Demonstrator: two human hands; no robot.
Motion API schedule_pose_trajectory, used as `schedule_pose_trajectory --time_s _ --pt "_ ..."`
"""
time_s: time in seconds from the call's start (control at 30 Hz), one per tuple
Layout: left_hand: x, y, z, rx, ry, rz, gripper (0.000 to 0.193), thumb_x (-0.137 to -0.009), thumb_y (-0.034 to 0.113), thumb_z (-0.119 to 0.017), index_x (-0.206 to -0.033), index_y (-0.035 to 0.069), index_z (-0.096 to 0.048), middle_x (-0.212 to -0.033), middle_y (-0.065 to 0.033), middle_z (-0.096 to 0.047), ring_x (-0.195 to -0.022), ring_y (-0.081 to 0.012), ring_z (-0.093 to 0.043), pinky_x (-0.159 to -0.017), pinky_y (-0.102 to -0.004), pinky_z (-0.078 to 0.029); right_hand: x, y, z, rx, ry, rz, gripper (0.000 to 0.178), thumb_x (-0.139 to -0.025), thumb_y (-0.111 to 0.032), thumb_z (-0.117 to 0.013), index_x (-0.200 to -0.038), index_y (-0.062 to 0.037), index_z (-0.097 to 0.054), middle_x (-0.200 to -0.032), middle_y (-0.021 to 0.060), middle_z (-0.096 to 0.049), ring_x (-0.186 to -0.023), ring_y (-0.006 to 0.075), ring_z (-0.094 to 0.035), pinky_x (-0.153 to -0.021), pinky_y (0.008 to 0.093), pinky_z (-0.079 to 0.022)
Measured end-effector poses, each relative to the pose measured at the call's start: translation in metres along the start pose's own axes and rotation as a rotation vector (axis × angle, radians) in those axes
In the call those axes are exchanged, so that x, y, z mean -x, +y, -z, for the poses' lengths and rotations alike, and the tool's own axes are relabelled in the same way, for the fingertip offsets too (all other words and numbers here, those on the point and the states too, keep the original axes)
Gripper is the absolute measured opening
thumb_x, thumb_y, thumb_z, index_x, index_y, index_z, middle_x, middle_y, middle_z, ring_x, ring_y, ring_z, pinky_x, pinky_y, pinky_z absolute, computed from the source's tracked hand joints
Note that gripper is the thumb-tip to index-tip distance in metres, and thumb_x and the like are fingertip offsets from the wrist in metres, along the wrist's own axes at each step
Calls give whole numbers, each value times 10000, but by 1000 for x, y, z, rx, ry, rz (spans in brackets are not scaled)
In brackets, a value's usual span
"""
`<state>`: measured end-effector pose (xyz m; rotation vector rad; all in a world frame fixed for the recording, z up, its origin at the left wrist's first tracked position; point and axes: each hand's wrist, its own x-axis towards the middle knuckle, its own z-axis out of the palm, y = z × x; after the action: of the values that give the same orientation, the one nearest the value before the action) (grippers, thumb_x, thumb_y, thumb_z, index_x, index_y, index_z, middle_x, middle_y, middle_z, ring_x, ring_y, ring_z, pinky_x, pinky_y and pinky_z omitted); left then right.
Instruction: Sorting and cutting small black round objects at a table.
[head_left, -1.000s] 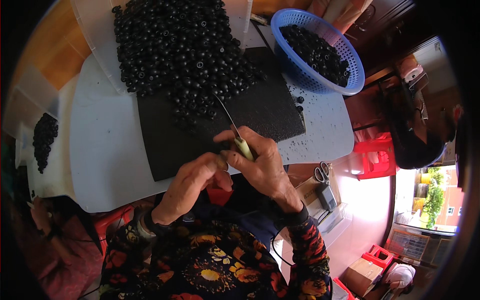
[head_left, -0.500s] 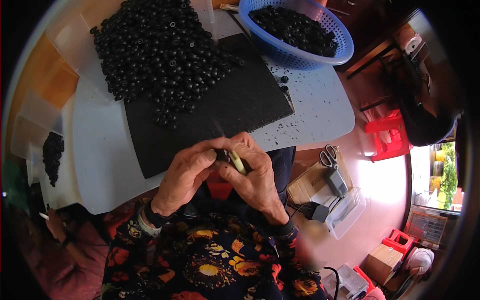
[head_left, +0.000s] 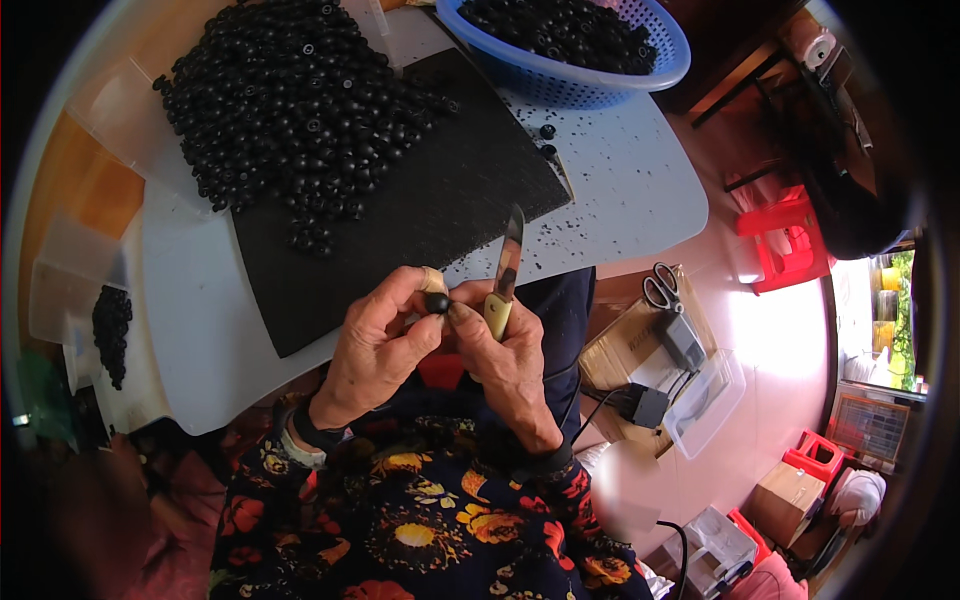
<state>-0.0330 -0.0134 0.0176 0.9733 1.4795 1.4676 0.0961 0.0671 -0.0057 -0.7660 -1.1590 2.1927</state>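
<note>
1. The left hand (head_left: 372,330) is curled nearly closed, its thumb and forefinger pinching a small black ball (head_left: 437,303); a tan cover (head_left: 432,279) wraps one fingertip
2. The ball sits at the left hand's fingertips, in the gap facing the right hand (head_left: 505,360), whose thumb tip comes up to its near side; whether that thumb presses on it is too small to tell
3. The right hand is bent into a loose fist around the pale handle of a knife (head_left: 507,270), the blade rising past the knuckles and pointing away from the body, clear of the ball
4. Just beyond both hands lies a dark mat (head_left: 400,190), set slantwise on a pale table (head_left: 630,190)
5. Farther out, ahead of the left hand, a big heap (head_left: 280,100) of black balls spreads onto the mat
6. Ahead and to the right of the right hand stands a blue basket (head_left: 560,90), also holding black pieces; dark crumbs (head_left: 530,230) dot the table nearer the knife
7. Right of the right hand, below table level, scissors (head_left: 661,287) lie by a cardboard box (head_left: 610,365)
</note>
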Motion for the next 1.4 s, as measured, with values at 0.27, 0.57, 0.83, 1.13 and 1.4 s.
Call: schedule_pose_trajectory --time_s 0.27,0.57,0.83,1.13,1.4 --pt "-1 -2 2 -213 -52 -116 223 -870 36 -626 -1076 -8 -556 -848 -28 -601 -737 -52 -553 -644 -219 -477 4 7 5 32 2 44 71 -918 -67 -580 -944 -2 -586 -731 -27 -566 -618 12 -456 -550 171 -375" --pt "-4 -10 -11 -589 -4 -333 249 -826 36 -690 -1033 -30 -567 -819 -80 -609 -744 -153 -618 -700 -261 -500 4 1 4 325 100 156 184 -873 -121 -676 -959 13 -584 -699 -12 -574 -620 37 -495 -551 187 -405" --pt "-2 -10 -3 -416 -66 -226 240 -868 36 -595 -1099 -10 -552 -845 -70 -593 -723 -139 -580 -670 -268 -479 9 -1 11 4 72 46 199 -962 -197 -574 -955 -4 -624 -690 -21 -584 -511 6 -410 -438 169 -302" --pt "-5 -12 -8 -279 -128 -125 231 -889 41 -548 -1116 -2 -533 -815 -17 -566 -723 -66 -519 -675 -231 -457 9 -3 13 -67 87 6 110 -904 -96 -658 -909 5 -616 -710 -22 -574 -630 26 -492 -554 169 -402" --pt "-9 -16 -9 -70 -156 -5 231 -903 33 -530 -1131 -3 -527 -850 -12 -568 -789 -72 -547 -735 -228 -478 8 -4 24 -50 74 -15 101 -934 -93 -604 -916 6 -607 -747 -13 -602 -645 20 -489 -562 175 -403"
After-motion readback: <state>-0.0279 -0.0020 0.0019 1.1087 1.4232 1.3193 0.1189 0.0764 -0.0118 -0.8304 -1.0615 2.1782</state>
